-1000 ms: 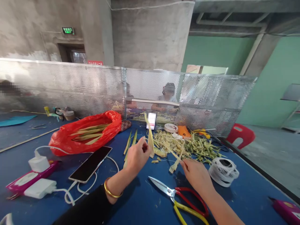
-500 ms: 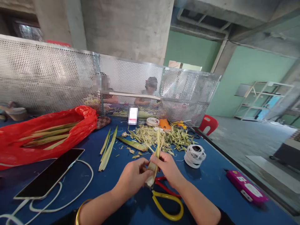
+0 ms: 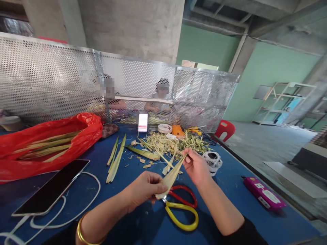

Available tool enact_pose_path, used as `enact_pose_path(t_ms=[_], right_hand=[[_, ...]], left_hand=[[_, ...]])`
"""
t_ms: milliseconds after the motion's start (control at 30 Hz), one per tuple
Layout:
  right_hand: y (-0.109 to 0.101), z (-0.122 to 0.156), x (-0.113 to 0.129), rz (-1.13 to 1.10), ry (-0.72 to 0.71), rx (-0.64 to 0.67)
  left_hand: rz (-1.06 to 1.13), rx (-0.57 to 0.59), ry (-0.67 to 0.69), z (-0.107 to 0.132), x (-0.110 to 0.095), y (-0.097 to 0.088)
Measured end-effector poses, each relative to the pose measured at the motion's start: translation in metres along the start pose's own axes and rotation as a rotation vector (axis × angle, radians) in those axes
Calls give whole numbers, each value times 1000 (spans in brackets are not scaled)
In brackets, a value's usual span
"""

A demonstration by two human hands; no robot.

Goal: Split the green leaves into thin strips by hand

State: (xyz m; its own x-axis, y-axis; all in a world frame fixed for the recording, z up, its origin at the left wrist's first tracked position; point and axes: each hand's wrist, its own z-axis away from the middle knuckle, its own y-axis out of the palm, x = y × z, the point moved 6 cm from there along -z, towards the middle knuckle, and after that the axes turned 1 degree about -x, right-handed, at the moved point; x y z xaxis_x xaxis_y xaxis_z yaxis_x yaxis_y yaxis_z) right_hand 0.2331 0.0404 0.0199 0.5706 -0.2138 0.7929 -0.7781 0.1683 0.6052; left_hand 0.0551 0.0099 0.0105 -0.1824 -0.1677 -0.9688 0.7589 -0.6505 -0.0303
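Pale green, a leaf (image 3: 170,179) is stretched between the two hands, just above the scissors (image 3: 182,205), whose blades are mostly hidden. Its broad end is pinched by the left hand (image 3: 148,189), thumb pressed over curled fingers; its narrow tip is pinched by the right hand (image 3: 195,166) between thumb and fingertips. Beyond the scissors, a heap of trimmings (image 3: 163,143) is spread, with a darker leaf (image 3: 144,153) laid beside it. To the far left of the scissors, loose leaves (image 3: 117,165) are laid; farther left, a phone (image 3: 52,187) is joined to a white cable (image 3: 99,188), and bagged leaves (image 3: 51,144) are held in a red bag (image 3: 89,126). Right of the scissors, a roll of white string (image 3: 212,162) and a purple case (image 3: 264,193) are set. Well beyond the scissors, two people (image 3: 154,108) are partly seen through a mesh partition (image 3: 204,95).
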Motion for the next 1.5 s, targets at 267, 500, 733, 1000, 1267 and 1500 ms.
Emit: enact_pose_path(t_ms=[267, 500, 733, 1000, 1267, 1500], right_hand=[[-15, -9, 5, 9, -82, -88], [17, 19, -11, 556, -18, 102], [42, 48, -42, 801, 164, 245], [35, 43, -38, 717, 165, 242], [37, 47, -41, 763, 187, 218], [37, 47, -45, 878, 153, 283]], left_hand=[[-34, -49, 5, 0, 2, -7], [-129, -348, 171, -10, 10, -27], [-50, -468, 194, -10, 14, -32], [118, -376, 52, -8, 12, -24], [121, -451, 82, -5, 8, -24], [146, -437, 68, -10, 15, -24]])
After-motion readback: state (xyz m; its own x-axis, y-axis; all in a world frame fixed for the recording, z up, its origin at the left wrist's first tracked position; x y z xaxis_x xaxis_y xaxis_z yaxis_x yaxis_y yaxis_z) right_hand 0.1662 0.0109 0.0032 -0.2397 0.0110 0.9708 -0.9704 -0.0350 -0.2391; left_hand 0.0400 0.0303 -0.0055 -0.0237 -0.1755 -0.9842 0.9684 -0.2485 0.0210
